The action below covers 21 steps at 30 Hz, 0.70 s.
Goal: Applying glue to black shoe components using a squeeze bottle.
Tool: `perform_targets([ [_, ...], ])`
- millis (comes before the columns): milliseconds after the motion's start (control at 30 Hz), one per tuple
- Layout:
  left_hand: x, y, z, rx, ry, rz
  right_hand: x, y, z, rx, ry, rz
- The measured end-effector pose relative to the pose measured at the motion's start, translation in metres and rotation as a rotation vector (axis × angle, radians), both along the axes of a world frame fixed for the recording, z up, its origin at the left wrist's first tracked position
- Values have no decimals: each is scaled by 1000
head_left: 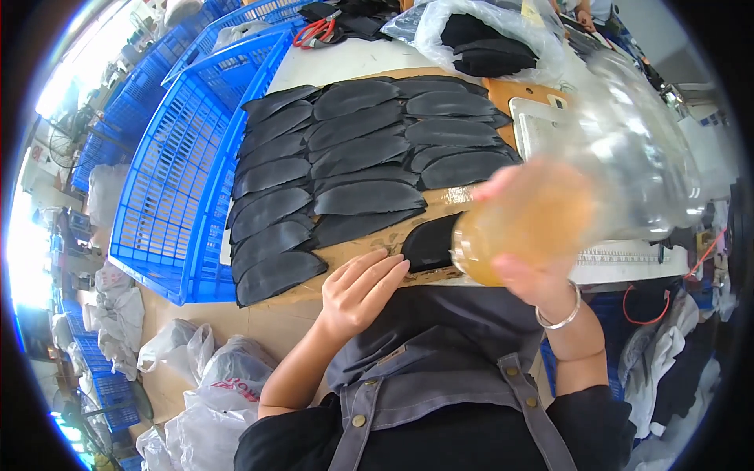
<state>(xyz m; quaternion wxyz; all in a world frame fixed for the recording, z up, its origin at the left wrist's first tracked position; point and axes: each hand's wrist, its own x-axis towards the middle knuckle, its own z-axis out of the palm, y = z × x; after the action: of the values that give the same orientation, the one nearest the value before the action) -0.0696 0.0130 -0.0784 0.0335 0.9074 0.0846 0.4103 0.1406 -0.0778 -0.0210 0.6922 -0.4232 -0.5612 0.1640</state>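
Observation:
A single black curved flat piece (430,243) lies near the front edge of a brown board (353,241). My left hand (363,289) rests flat at its left end, fingers stretched out and fingertips at its edge. Over its right end, my right hand (542,228) is closed around an amber, see-through, round-ended container (503,235), smeared by motion. Beside that hand is a large clear plastic-looking thing (652,149), partly blurred; whether it joins the container, I cannot tell. Behind my hands, several similar black pieces (361,157) overlap in rows across the board.
A blue plastic crate (184,149) stands left of the board. Red-handled scissors (316,31) and a clear bag (428,43) of black pieces lie at the back. A ruler (620,256) is along the right front edge. White plastic bags (228,392) sit on the floor.

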Motion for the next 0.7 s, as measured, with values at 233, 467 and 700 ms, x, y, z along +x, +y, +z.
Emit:
perform_targets([
  [233, -6, -5, -3, -60, -3, 16, -39, 34, 12, -243, -375, 96],
  [467, -7, -4, -4, -46, 38, 25, -41, 41, -1, -210, -467, -3],
  [700, -1, -3, -4, -54, 28, 20, -30, 39, 7, -86, -408, -110],
])
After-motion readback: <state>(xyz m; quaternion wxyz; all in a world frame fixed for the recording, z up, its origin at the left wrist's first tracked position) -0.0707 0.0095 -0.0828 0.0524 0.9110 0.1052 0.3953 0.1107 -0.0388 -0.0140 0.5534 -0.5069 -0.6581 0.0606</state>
